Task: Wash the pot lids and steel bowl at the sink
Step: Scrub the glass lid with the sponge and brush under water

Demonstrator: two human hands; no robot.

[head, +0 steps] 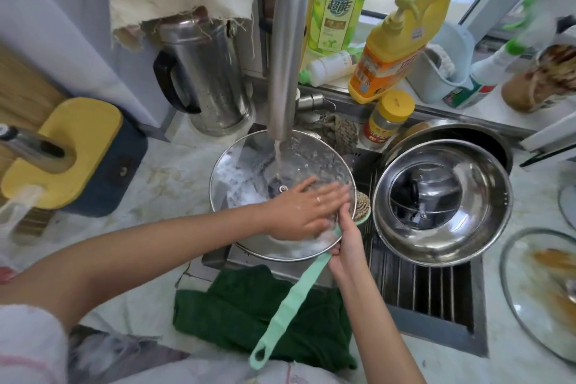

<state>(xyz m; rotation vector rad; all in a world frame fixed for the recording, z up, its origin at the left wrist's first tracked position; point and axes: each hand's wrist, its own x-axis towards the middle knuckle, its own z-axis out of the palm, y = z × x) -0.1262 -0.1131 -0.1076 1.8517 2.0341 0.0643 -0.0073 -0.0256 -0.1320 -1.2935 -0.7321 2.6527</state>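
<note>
**Two hands on one glass lid under running water**

1. Glass lid (246, 174): it sits tilted over the left side of the sink (420, 290), directly below the faucet (288, 50). A water stream (278, 162) lands near its centre. White foam covers its left and lower areas.
2. Left hand (304, 210): it lies flat on the lid's upper face. Its fingers (333, 193) are straight and spread, pressing the glass without gripping anything.
3. Right hand (349, 246): its fingers curl round the lid's lower right rim and hold it. A green-handled brush (290, 299) runs under this hand, with the bristle head just beside the lid. Whether the hand also grips the brush cannot be told.
4. Steel bowl (473, 227): it stands upright on the right side of the sink, just beside the glass lid. A second lid (424, 196) lies inside it.
5. Soiled lid (536, 284): it lies on the table (174, 184), to the right of the sink.
6. Green towel (249, 318): it lies bunched on the table at the sink's front edge.
7. Steel kettle (205, 78): it stands behind the sink, to the left of the faucet.
</note>
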